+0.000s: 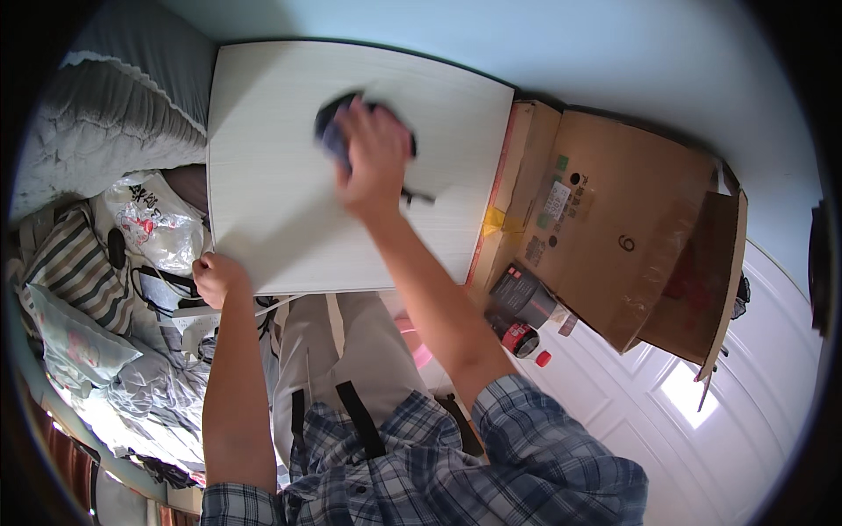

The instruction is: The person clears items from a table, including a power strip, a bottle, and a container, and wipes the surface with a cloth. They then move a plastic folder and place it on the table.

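Note:
A pale wood-grain tabletop (296, 191) spreads out before me. My right hand (375, 148), blurred by motion, presses a dark bunched cloth (332, 125) against its upper middle part. Part of the cloth is hidden under the palm and fingers. A small dark strip (419, 196) shows just below the wrist on the right; whether it belongs to the cloth I cannot tell. My left hand (220, 277) is curled around the near left corner of the tabletop, its fingertips hidden from view.
Right of the tabletop stand a large open cardboard box (612, 217), a dark printed box (526, 296) and a red-capped cola bottle (523, 338). Leftward lie a plastic bag (154, 220), a white power strip (196, 320) with cables, and a striped cushion (79, 269). A wall (421, 33) borders the far edge.

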